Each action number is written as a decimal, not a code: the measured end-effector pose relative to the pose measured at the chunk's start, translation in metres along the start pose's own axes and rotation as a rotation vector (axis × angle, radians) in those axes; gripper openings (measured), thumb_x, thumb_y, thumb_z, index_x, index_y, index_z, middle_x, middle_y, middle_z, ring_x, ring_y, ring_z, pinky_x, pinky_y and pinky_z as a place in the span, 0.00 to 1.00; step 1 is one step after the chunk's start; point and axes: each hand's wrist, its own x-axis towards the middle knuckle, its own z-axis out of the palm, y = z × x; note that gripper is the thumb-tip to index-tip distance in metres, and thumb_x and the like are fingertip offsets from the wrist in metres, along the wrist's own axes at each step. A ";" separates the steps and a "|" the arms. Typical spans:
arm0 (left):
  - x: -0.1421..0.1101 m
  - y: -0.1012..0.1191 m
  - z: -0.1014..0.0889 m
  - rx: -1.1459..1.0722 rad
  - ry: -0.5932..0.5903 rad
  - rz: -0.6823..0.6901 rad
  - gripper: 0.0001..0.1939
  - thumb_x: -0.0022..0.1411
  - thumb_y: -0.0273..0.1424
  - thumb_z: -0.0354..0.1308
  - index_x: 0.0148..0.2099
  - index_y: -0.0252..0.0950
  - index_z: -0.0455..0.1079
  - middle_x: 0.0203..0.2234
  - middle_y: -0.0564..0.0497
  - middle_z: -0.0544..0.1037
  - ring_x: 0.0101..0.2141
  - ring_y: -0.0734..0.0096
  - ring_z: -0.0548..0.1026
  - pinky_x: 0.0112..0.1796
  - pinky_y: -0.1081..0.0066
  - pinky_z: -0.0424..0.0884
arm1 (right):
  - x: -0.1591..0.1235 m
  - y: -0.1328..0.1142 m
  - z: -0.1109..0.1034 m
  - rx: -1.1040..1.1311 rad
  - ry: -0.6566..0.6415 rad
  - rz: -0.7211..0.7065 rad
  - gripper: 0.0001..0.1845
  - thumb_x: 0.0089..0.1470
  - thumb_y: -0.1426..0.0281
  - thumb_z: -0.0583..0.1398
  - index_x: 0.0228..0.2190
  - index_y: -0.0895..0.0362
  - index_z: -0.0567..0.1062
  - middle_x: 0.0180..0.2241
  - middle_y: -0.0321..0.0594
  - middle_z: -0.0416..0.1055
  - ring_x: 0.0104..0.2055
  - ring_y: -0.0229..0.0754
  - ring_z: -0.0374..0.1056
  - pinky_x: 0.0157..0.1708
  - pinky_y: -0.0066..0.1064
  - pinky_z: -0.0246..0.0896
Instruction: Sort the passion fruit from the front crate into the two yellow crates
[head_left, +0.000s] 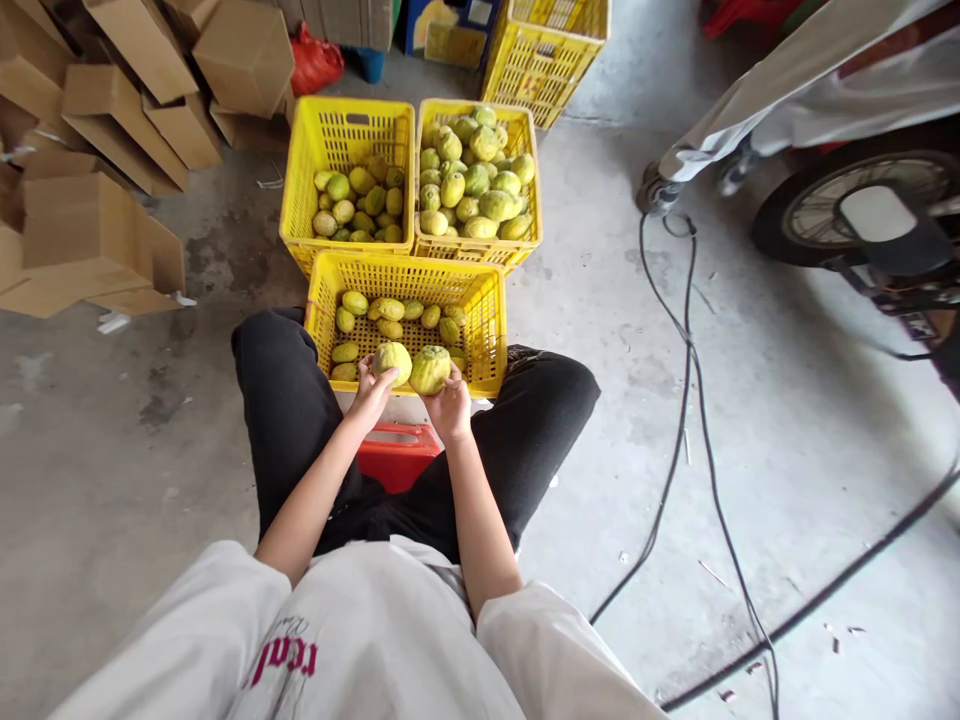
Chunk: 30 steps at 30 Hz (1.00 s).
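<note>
My left hand [370,392] is closed round a yellow-green, melon-like fruit [393,362]. In my right hand [450,402] is a second fruit of the same kind, ribbed and greener [430,370]. Both are held side by side over the near edge of the front yellow crate [498,330], in which several smaller fruits [390,308] lie scattered on the slatted bottom. Behind it, the back left crate [294,190] is partly filled with fruits [361,200]. The back right crate [535,225] is heaped with larger ones [477,180].
Cardboard boxes [86,235] are piled at the left. A red stool [397,462] is between my legs. Black cables [686,350] run over the floor at the right, near another person's shoe [660,190] and a motorbike wheel [817,205]. More yellow crates [541,65] stand at the back.
</note>
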 end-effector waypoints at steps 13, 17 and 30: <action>-0.002 0.001 -0.001 0.015 0.000 -0.019 0.29 0.52 0.21 0.77 0.54 0.44 0.74 0.47 0.50 0.86 0.63 0.51 0.83 0.68 0.49 0.77 | -0.007 0.002 0.010 -0.047 -0.086 -0.108 0.25 0.51 0.59 0.72 0.51 0.46 0.80 0.53 0.42 0.85 0.58 0.53 0.80 0.61 0.46 0.80; 0.000 0.004 -0.002 -0.053 -0.014 -0.069 0.17 0.56 0.28 0.71 0.45 0.43 0.72 0.44 0.49 0.86 0.66 0.47 0.80 0.67 0.49 0.77 | -0.007 0.002 0.009 -0.064 -0.043 -0.138 0.27 0.49 0.57 0.74 0.51 0.44 0.77 0.51 0.39 0.84 0.57 0.50 0.79 0.62 0.43 0.78; -0.006 0.002 -0.003 0.084 -0.117 -0.048 0.24 0.55 0.25 0.80 0.51 0.44 0.77 0.48 0.50 0.86 0.63 0.54 0.83 0.65 0.58 0.78 | -0.012 -0.004 0.009 -0.087 -0.049 -0.076 0.35 0.50 0.58 0.77 0.59 0.40 0.77 0.65 0.38 0.79 0.72 0.54 0.72 0.65 0.52 0.81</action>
